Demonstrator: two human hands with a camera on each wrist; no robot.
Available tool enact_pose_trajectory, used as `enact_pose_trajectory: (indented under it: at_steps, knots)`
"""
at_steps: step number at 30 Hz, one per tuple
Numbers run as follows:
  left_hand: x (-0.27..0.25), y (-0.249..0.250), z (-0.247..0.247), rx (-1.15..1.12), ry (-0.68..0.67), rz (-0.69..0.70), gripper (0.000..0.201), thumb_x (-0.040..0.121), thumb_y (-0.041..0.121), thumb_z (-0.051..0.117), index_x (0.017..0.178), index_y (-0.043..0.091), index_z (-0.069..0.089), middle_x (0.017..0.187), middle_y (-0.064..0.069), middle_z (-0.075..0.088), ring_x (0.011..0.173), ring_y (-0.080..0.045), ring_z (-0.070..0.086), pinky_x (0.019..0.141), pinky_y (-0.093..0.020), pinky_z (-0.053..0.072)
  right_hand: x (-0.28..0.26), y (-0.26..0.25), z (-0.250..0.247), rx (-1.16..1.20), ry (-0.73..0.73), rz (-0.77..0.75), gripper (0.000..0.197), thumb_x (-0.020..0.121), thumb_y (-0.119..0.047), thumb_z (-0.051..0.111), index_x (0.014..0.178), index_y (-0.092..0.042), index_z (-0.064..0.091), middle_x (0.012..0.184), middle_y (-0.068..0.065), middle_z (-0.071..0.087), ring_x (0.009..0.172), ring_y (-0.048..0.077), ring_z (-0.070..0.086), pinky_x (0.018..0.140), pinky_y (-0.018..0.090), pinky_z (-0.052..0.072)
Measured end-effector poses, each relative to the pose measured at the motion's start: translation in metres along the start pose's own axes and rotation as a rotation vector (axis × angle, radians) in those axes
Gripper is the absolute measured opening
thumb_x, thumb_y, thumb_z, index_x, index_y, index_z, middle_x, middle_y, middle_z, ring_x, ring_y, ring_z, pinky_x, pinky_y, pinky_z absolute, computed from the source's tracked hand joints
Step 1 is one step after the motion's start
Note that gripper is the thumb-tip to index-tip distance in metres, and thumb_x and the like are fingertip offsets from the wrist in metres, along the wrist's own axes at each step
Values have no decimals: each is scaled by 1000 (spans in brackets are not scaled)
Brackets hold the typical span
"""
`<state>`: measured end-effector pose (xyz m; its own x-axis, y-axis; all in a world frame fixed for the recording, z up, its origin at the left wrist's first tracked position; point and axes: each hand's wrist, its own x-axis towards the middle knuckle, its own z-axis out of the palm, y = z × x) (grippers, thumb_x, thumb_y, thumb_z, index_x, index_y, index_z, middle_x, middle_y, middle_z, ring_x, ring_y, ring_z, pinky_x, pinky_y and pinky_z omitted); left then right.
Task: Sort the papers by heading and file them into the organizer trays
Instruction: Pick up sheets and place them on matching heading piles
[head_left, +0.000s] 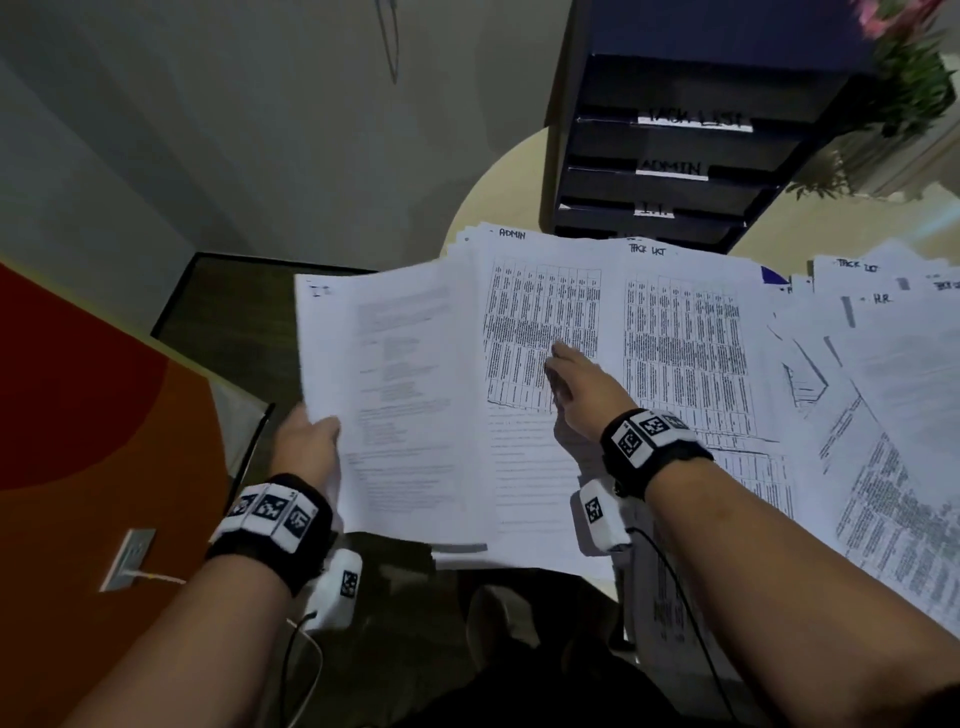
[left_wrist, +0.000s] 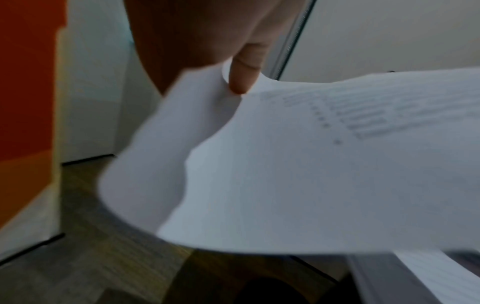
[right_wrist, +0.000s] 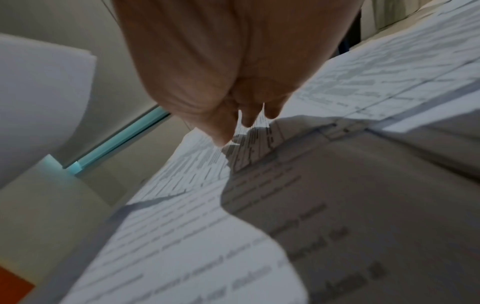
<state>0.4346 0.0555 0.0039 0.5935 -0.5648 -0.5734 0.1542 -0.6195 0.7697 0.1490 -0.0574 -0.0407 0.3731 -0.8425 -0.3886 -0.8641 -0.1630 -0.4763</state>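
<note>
Left hand (head_left: 306, 441) pinches the left edge of a text sheet (head_left: 395, 395), thumb (left_wrist: 244, 76) on top, sheet lifted off the table (head_left: 498, 192); right hand (head_left: 582, 384) lies with straight fingers (right_wrist: 249, 117) on the ADMIN sheet (head_left: 540, 312) (table of figures); TASK LIST sheet (head_left: 685, 332) beside it; black organizer (head_left: 675, 145) with labelled trays stands behind the papers.

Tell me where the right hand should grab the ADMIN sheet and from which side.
Take the ADMIN sheet by its near bottom edge, coming from the person's side. It lies flat on the pile under the right hand, its left side covered by the sheets that the left hand grips; the near edge probably peels up easiest.
</note>
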Motion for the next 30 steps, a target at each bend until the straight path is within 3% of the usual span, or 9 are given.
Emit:
enact_pose_trajectory:
  at_steps: [3, 7, 12, 15, 17, 20, 22, 26, 30]
  knots:
    - [-15, -19, 29, 16, -152, -57, 26, 88, 3, 48, 105, 7, 67, 94, -18, 73, 82, -34, 70, 74, -44, 57, -15, 10, -2, 88, 201, 72, 38, 93, 1, 50, 130, -5, 58, 140, 16, 47, 127, 33, 48, 104, 36, 40]
    - [-29, -35, 59, 126, -268, -167, 16, 90, 13, 54, 91, 3, 66, 88, -18, 72, 83, -35, 69, 73, -40, 52, -50, 30, 1, 40, 294, 155, 26, 89, -1, 50, 103, -4, 71, 109, 17, 57, 108, 39, 51, 89, 44, 44]
    - [-41, -54, 75, 261, -346, -67, 17, 91, 17, 57, 90, 7, 70, 88, -10, 75, 86, -35, 71, 81, -47, 57, -97, 45, 12, -70, 228, 239, 44, 96, -15, 48, 140, -21, 51, 131, 7, 52, 120, 33, 46, 98, 45, 42]
    - [-51, -54, 74, 351, -299, 66, 12, 92, 15, 60, 87, 10, 70, 89, -6, 75, 85, -30, 71, 75, -37, 56, -107, 44, 21, -119, 162, 190, 61, 95, -13, 49, 151, -29, 32, 152, -1, 37, 136, 26, 37, 108, 48, 35]
    - [-60, -47, 69, 370, -307, 130, 13, 92, 13, 62, 104, 13, 66, 106, -5, 72, 92, -25, 69, 83, -38, 56, -106, 40, 23, -113, 106, 185, 78, 90, -3, 48, 155, -33, 16, 159, -6, 26, 146, 19, 23, 117, 50, 22]
    - [-67, -35, 59, 476, -331, 162, 63, 92, 11, 65, 146, 17, 32, 130, -3, 58, 109, -23, 59, 89, -36, 48, -98, 31, 16, -101, 33, 247, 95, 82, 9, 44, 156, -31, 0, 160, 0, 26, 150, 19, 13, 120, 50, 10]
    - [-67, -31, 54, 541, -358, 164, 81, 92, 12, 66, 155, 20, 16, 139, -3, 53, 124, -26, 53, 98, -40, 44, -90, 28, 13, -128, -26, 271, 94, 84, 6, 44, 157, -30, -3, 157, 3, 31, 148, 21, 19, 119, 51, 13]
    - [-59, -37, 48, 629, -374, 185, 45, 91, 8, 65, 132, 17, 52, 125, 0, 65, 113, -23, 61, 96, -42, 51, -80, 31, 12, -181, -3, 266, 82, 88, -1, 44, 157, -27, 7, 160, -3, 24, 144, 24, 25, 115, 52, 22]
    - [-54, -46, 41, 569, -393, 108, 41, 91, 5, 60, 125, 27, 54, 117, 3, 67, 105, -24, 65, 90, -47, 56, -74, 30, 12, -261, 7, 188, 72, 91, -3, 43, 155, -26, 19, 164, -8, 10, 149, 22, 13, 118, 52, 17]
